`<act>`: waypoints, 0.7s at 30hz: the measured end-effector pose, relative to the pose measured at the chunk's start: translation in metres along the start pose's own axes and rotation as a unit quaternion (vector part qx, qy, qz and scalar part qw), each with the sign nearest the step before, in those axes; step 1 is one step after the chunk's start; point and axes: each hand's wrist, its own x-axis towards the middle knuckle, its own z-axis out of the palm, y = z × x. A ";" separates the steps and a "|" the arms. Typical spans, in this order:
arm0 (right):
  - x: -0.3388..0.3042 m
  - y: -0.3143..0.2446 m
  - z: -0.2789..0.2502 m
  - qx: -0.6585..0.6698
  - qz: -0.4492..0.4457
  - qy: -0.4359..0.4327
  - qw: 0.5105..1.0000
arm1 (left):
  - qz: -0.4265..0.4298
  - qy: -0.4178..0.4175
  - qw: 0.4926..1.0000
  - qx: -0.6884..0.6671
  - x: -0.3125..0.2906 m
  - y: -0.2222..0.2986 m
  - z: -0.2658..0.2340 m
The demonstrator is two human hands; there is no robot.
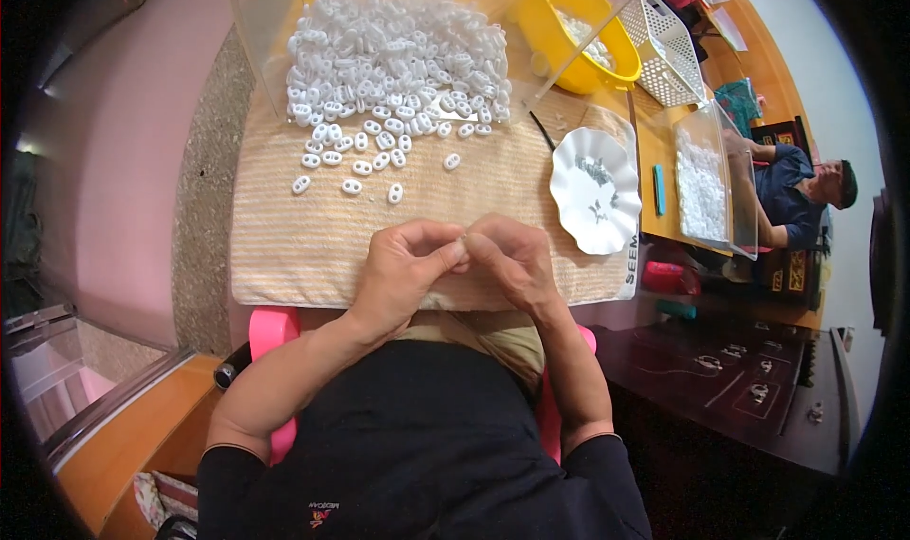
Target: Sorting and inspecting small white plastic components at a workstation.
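Note:
My left hand [402, 267] and my right hand [515, 260] meet over the near part of a striped towel [313, 241]. Thumbs and forefingers of both pinch together at one spot. Whatever they hold there is almost wholly covered by the fingertips. Beyond them, small white oval plastic pieces with two holes, like cord locks [352, 187], lie loose on the towel. Many more form a heap [398, 52] at the far side. To the right of my right hand stands a white scalloped dish [580, 219] with tiny dark grey bits [599, 175] in it.
Clear plastic panels [261, 47] flank the heap. A yellow basin [559, 61] with white pieces and a white perforated basket [664, 52] stand far right. A thin black stick [542, 130] lies beside the dish. Further right, a person [796, 189] sits at a clear bin [701, 184] of white pieces.

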 end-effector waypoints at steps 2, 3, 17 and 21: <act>-0.001 -0.005 0.002 0.025 -0.010 0.018 0.999 | 0.002 -0.001 1.000 0.000 0.001 0.000 0.000; -0.001 -0.005 0.002 0.025 -0.011 0.018 0.999 | -0.001 -0.001 1.000 -0.004 0.001 0.001 0.000; 0.006 -0.015 -0.002 0.096 0.063 0.035 0.993 | -0.047 0.004 0.998 -0.049 0.001 0.012 0.000; 0.011 -0.020 -0.008 0.093 0.059 0.011 0.994 | -0.054 0.003 0.997 -0.057 0.001 0.014 0.000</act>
